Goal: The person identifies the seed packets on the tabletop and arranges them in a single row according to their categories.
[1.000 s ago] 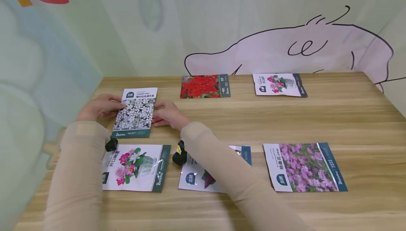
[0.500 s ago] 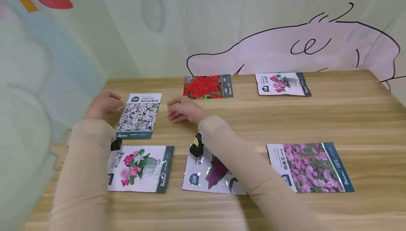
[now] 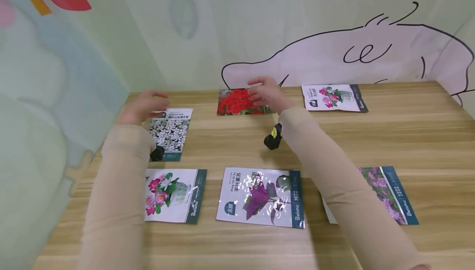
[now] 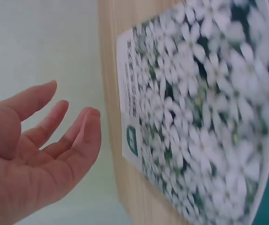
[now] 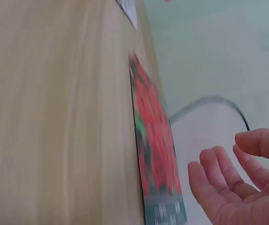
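Note:
My left hand (image 3: 145,106) hovers by the upper left corner of a seed packet (image 3: 170,133) printed with white flowers, its fingers loosely bent and holding nothing. The left wrist view shows that palm and fingers (image 4: 45,140) apart from the same packet (image 4: 195,108). Over the right end of a red-flower seed packet (image 3: 233,103) at the back is my right hand (image 3: 270,93), also holding nothing. In the right wrist view the relaxed fingers (image 5: 223,173) stand off to the side of the red-flower packet (image 5: 154,136).
In the front row lie a pot-flower packet (image 3: 174,196), a purple-leaf packet (image 3: 259,198) and a pink-flower packet (image 3: 389,196), partly hidden by my right sleeve. Another pot-flower packet (image 3: 334,98) lies at the back right. A printed wall (image 3: 193,55) rises behind the wooden table (image 3: 252,142).
The right hand has left the white-flower packet's side and moved right and back, over the red-flower packet. The left hand has let go and risen slightly. The packet stays on the table.

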Available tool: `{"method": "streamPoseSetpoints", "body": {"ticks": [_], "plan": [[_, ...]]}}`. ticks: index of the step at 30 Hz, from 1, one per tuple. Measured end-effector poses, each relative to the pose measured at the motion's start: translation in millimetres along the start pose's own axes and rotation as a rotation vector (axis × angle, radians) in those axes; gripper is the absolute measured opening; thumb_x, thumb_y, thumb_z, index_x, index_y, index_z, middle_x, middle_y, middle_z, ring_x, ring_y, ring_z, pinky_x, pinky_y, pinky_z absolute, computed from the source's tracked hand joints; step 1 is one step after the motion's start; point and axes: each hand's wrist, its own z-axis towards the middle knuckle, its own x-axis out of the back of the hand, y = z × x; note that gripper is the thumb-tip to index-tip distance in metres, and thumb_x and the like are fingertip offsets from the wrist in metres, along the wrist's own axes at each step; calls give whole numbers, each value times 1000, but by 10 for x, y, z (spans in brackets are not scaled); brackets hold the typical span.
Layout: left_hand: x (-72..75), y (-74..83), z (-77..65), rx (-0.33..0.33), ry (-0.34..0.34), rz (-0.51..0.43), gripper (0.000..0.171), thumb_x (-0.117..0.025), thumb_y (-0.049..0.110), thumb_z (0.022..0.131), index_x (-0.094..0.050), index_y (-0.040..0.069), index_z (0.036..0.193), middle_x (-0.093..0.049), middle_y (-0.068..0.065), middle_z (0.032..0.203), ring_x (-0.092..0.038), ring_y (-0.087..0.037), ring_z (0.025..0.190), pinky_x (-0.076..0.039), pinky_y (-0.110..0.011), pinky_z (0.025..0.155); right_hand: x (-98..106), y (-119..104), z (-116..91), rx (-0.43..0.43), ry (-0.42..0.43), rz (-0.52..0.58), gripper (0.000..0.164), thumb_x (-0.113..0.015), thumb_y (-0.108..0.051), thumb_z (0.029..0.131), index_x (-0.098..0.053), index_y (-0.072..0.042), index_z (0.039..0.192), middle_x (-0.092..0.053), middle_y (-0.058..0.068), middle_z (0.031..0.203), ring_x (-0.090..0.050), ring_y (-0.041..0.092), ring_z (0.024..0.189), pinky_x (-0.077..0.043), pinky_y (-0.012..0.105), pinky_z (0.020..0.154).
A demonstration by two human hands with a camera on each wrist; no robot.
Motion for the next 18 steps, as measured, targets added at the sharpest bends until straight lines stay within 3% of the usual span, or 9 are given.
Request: {"method": "streamPoseSetpoints", "body": {"ticks": [4, 7, 10, 18], "plan": [[-130, 101, 72, -13, -32, -89, 57, -48, 23, 97, -24, -5, 141, -38, -21, 133, -41, -35, 120, -35, -45, 104, 280, 21, -10, -32, 64, -42, 41, -51, -4, 90, -47, -1, 131, -54, 15, 107, -55, 27, 91, -46, 44, 92], [-250, 165, 165, 3, -35, -149, 54, -48, 21, 97, -27, -5, 140, -47, -11, 116, -52, -22, 105, -39, -41, 100, 432, 55, -22, -73, 96, -70, 41, -50, -6, 92, -45, -2, 132, -52, 16, 117, -52, 28, 96, -45, 42, 94], [-374, 224, 250, 24, -50, -198, 53, -48, 18, 97, -27, -6, 139, -49, -5, 105, -54, -13, 91, -42, -39, 99, 531, 99, -16, -110, 128, -79, 40, -50, -8, 93, -45, -4, 133, -51, 12, 116, -51, 25, 95, -45, 39, 94], [-671, 345, 432, 23, -103, -235, 51, -46, 17, 98, -28, -5, 140, -46, -17, 121, -52, -17, 98, -43, -38, 97, 635, 160, 61, -174, 180, -33, 39, -52, -10, 94, -47, -6, 132, -48, 4, 96, -46, 16, 80, -49, 29, 78]]}}
